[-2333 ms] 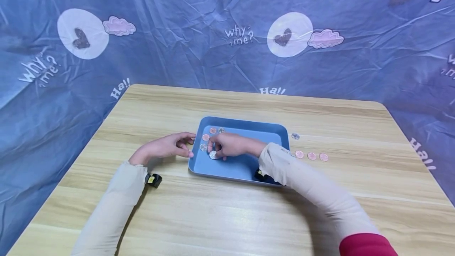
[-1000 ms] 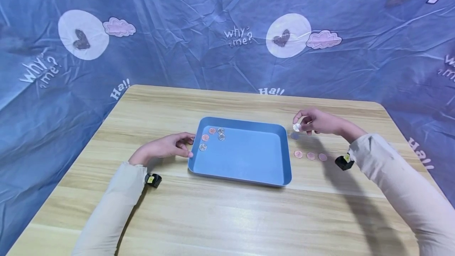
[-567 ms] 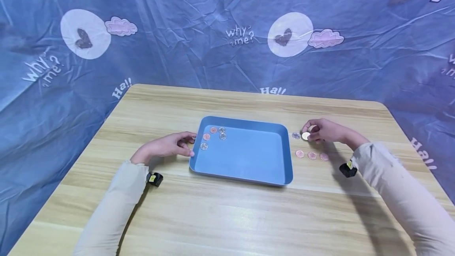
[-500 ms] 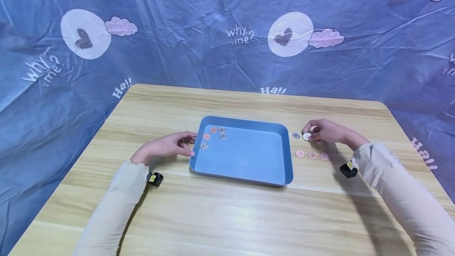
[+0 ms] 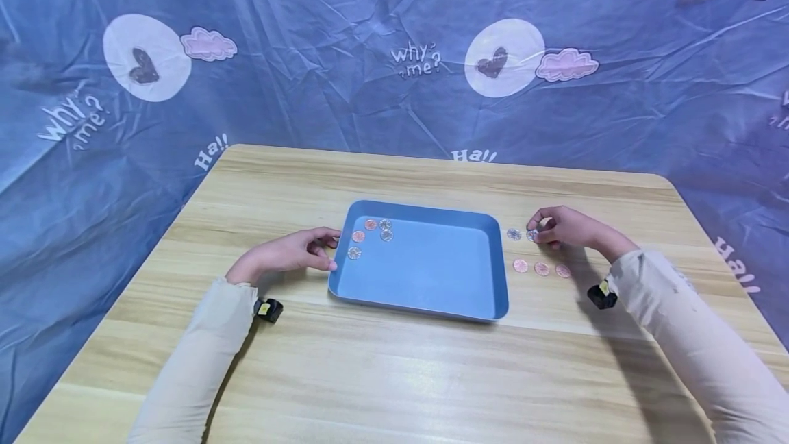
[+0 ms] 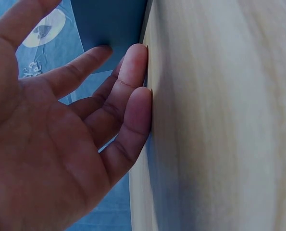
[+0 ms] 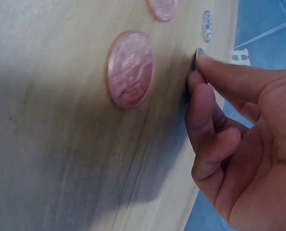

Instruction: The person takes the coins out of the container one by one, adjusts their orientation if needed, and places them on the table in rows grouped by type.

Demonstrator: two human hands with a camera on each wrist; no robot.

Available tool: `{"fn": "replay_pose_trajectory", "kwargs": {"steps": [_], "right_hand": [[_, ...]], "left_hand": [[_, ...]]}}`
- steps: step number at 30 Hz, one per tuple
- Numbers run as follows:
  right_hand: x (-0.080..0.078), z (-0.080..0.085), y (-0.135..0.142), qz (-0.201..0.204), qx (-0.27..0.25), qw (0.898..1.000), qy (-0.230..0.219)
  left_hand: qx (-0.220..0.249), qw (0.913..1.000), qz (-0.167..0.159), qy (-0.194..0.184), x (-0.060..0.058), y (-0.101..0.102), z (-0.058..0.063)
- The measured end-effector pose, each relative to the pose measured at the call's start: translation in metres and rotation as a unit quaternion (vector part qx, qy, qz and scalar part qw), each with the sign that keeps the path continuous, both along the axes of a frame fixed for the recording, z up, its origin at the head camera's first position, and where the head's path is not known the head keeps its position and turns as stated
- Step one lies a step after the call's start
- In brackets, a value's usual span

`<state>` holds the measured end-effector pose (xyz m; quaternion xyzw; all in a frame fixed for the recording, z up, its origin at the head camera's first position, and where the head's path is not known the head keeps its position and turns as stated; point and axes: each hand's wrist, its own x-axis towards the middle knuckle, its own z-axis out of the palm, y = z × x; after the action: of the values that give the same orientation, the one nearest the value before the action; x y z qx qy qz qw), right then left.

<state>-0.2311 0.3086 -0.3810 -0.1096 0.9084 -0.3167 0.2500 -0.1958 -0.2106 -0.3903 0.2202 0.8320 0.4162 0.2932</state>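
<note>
The right hand (image 5: pixel 565 226) pinches a round silver-coloured metal coin (image 5: pixel 531 233) at the pale wood-grained desk (image 5: pixel 394 375), just right of a second silver-coloured coin (image 5: pixel 514 233); the left hand (image 5: pixel 292 251), well apart, touches the left end of the blue rectangular tray (image 5: pixel 425 266) with loosely bent fingers.

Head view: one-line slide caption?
Left hand touching a blue tray holding five coins; right hand pinching a silvery coin near three coppery coins.
</note>
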Motion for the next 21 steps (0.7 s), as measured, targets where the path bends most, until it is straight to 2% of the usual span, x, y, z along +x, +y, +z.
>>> {"fn": "replay_pose_trajectory", "kwargs": {"steps": [13,17,21], "right_hand": [[0.003,0.002,-0.001,-0.012,0.003,1.000,0.012],[0.002,0.011,0.000,-0.016,-0.001,0.999,0.029],[0.002,0.028,-0.006,-0.019,-0.011,0.999,0.047]], "left_hand": [[0.002,1.0000,-0.001,-0.001,-0.001,-0.001,-0.001],[0.004,1.0000,-0.002,-0.005,-0.001,0.000,-0.001],[0.009,0.9999,-0.002,-0.006,0.000,0.000,0.000]]}}
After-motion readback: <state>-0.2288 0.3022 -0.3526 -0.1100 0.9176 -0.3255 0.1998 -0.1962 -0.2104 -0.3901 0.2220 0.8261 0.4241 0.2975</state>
